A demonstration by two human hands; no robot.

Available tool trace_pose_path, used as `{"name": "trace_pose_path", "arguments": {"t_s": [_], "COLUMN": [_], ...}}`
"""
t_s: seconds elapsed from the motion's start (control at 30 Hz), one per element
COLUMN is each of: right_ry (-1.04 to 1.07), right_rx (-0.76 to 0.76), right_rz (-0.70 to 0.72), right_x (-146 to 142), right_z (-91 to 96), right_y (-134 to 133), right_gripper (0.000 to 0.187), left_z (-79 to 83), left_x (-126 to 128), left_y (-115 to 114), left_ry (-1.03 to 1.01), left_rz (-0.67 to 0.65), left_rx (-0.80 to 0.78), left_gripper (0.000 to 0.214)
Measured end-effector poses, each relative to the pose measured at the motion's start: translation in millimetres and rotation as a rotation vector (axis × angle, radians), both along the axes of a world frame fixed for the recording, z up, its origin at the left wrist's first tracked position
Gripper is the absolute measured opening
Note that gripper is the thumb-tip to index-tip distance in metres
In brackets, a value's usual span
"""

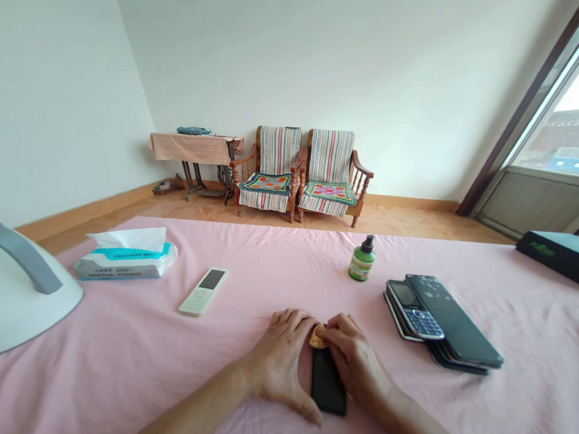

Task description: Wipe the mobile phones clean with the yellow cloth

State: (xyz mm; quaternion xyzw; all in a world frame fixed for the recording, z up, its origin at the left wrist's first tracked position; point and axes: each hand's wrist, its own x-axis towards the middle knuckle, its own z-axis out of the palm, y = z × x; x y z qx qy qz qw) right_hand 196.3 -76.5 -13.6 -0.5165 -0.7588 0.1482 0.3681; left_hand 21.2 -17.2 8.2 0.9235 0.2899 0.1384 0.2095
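Observation:
A black phone (329,384) lies on the pink cloth near its front, dark face up. My left hand (280,355) spans its left side, thumb at the lower left edge and fingertips by the top end, gripping it in place. Between the fingers of my right hand (355,352) a small orange-yellow cloth (318,337) is pinched against the phone's upper part. That hand covers some of the phone's right edge.
Right of my hands are stacked phones (453,324) with a keypad phone (417,310) on top, a green spray bottle (362,261) and a black box (568,262). Leftward are a white keypad phone (204,292), a tissue pack (127,262) and a white appliance (19,285).

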Motion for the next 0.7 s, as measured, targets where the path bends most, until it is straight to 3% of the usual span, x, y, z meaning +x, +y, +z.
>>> {"name": "trace_pose_path", "arguments": {"t_s": [0.13, 0.33, 0.43, 0.57, 0.7], "right_ry": [-0.020, -0.117, -0.105, -0.024, 0.021], "right_rx": [0.027, 0.074, 0.061, 0.035, 0.059], "right_rz": [-0.018, 0.115, 0.128, 0.050, -0.078], "right_x": [-2, -15, -16, -6, 9], "right_z": [8.2, -2.8, -8.5, -5.6, -2.9], "right_y": [10, -34, -42, -20, 10], "right_gripper": [0.027, 0.020, 0.018, 0.030, 0.029], "left_z": [0.1, -8.7, -10.1, -3.2, 2.8], "left_x": [0, -2, -2, -1, -2], "left_y": [0, 2, 3, 2, -1], "left_ry": [-0.010, -0.028, -0.040, -0.005, 0.016], "left_rz": [-0.013, -0.012, -0.018, -0.013, -0.009], "left_rx": [0.010, 0.021, 0.025, -0.001, -0.021], "left_gripper": [0.100, 0.107, 0.108, 0.108, 0.113]}}
